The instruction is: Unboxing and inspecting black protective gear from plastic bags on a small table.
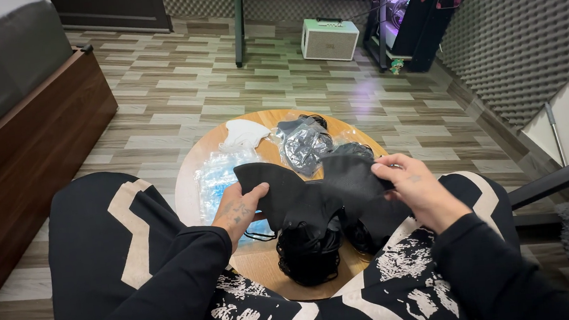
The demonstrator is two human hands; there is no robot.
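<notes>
1. At frame centre, I saw one black mask (315, 192) stretched left to right over the round table (266, 262).
2. The left hand (239, 211) pinched its left wing; the right hand (414, 189) clamped the right.
3. One white mask (242, 134) lay above, and a black pile (307, 252) below.
</notes>
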